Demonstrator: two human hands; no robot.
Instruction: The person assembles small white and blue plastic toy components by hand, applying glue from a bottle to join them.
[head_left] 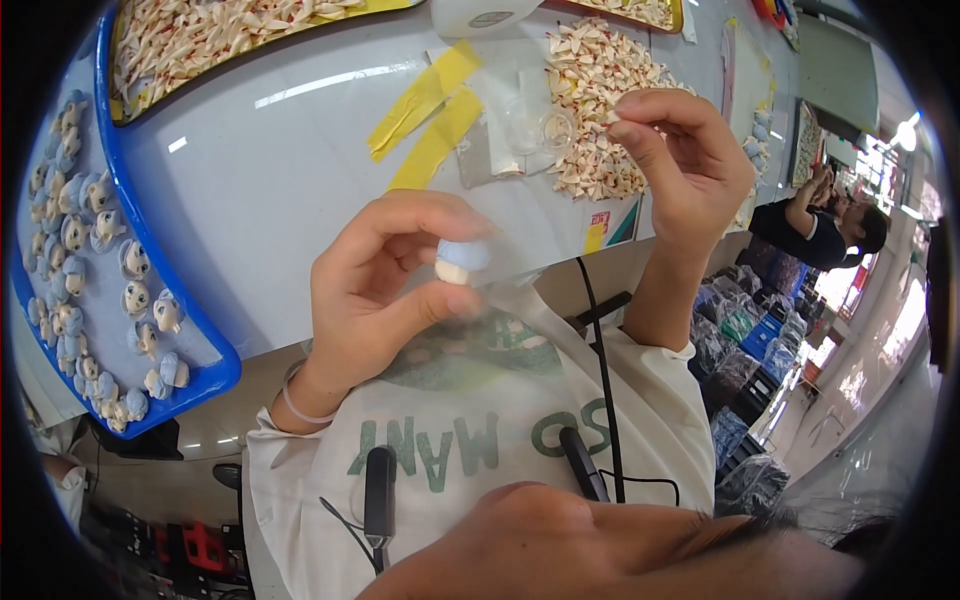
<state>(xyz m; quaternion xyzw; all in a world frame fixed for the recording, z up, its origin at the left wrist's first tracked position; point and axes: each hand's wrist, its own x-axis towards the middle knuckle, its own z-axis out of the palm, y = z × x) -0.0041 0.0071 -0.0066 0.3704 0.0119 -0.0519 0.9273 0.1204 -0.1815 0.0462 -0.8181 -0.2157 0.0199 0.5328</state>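
The work stands partway, judging by the stock on view. The left hand (375,280) has its thumb and fingers closed around one blue-and-cream doll head (461,260), held in front of the torso, above the table's near edge. The right hand (690,165) is raised beside the loose pile (590,165) — thumb and forefinger pinched nearly together, apparently on a small cream piece (613,117). The two parts are well apart, so any joining of them is not yet done. Numerous similar heads (135,260) lie in the blue tray (215,372) at left; whether these are finished cannot be told. The pile is large — ample material is left, in the inspector's judgement.
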